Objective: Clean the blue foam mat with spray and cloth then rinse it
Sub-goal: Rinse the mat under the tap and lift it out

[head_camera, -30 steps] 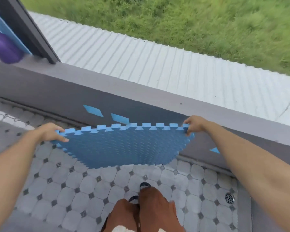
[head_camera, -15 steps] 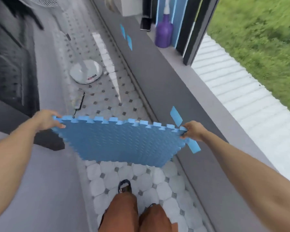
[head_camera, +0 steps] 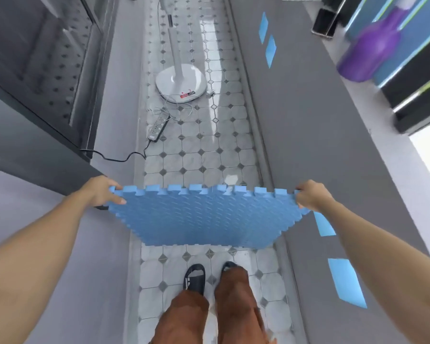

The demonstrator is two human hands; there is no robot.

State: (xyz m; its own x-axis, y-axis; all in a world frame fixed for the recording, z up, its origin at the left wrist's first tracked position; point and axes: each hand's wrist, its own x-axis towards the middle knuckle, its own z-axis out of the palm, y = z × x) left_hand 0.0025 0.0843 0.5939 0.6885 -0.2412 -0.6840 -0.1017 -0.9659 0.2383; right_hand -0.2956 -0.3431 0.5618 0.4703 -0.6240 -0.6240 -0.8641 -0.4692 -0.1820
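Head view. Mat (head_camera: 204, 217) held off the tiled floor (head_camera: 201, 150), well clear of it, in front of the legs. Left hand (head_camera: 102, 191) clenched on the far left corner, thumb on top, fingers wrapped under the toothed edge. Right hand (head_camera: 310, 196) clenched likewise on the far right corner. Both grips on the far edge, so the sheet hangs back from them toward the body, near edge lower and sagging just above the sandals (head_camera: 194, 279). Long axis across the body, hand to hand, roughly level; neither hand clearly nearer the middle, load shared evenly.

Narrow walkway ahead, dark wall on the left, grey parapet (head_camera: 315, 145) on the right. Right corner of the mat close to the parapet face, apparently not touching. Purple spray bottle (head_camera: 372, 53) up on the ledge, far right and well ahead, blurred; on the right hand's side, far beyond reach from here. No cloth visible anywhere. Fan base (head_camera: 180, 85) and power strip (head_camera: 158, 127) with its cord on the floor further along, in the path.

Likely stage: carrying the mat to a working spot. Next move probably hinges on laying it flat before freeing the right hand for the bottle. Worth keeping rinse water away from the power strip.
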